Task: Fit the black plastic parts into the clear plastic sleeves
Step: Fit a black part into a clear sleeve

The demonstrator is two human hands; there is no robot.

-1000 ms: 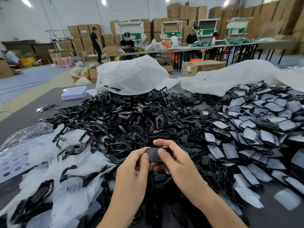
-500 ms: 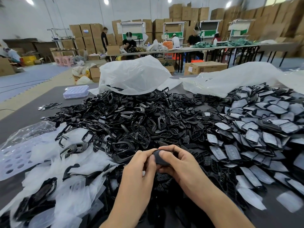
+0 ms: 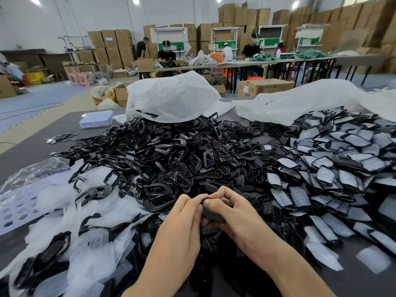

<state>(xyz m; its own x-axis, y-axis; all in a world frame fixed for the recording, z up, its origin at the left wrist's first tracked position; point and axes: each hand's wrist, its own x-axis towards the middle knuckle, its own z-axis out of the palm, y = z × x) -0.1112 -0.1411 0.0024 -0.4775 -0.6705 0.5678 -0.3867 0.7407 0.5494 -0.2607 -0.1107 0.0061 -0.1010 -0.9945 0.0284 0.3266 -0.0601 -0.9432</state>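
Both hands meet low in the middle of the view around one small black plastic part. My left hand pinches its left end with fingertips and thumb. My right hand curls over its top and right side, hiding most of it. A big heap of loose black plastic parts lies just beyond the hands. Clear plastic sleeves are strewn at the left, some with black parts in them. To the right lies a spread of sleeved black parts.
The grey table holds a clear perforated tray at the back left and another perforated sheet at the left edge. White plastic bags lie behind the heap. People work at long tables far behind.
My hands have drawn closer together around the black part, and the right fingers now curl further over it. The heaps lie as before.
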